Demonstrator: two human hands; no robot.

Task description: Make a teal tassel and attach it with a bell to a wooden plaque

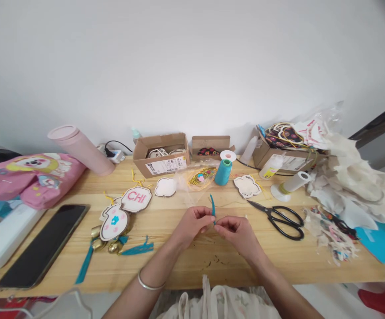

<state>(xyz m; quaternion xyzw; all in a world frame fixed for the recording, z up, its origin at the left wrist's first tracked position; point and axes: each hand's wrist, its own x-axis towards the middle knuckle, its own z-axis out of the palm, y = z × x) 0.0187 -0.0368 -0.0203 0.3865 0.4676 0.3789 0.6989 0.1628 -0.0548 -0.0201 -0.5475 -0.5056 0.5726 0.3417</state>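
My left hand (pixel 197 221) pinches a narrow teal strip (pixel 213 204), whose upper end sticks up past the fingers. Close beside it, my right hand (pixel 235 231) has thumb and fingers pressed together at the strip's lower end. What lies inside the fingertips is mostly hidden. Behind the hands stands a cone of teal thread (pixel 224 173). Black-handled scissors (pixel 280 219) lie to the right, blades toward the hands. On the left, a flower-decorated fabric gourd (pixel 114 225) and a "CHI" patch (pixel 136 199) lie near brass bells (pixel 114 247) and a teal tassel (pixel 137 248).
At the back are an open cardboard box (pixel 162 155) and a fuller box (pixel 288 157). A phone (pixel 43 246), a pink tumbler (pixel 82 150) and a pink pouch (pixel 33 179) occupy the left. Fabric scraps (pixel 335 235) and pale cloth (pixel 361 173) cover the right.
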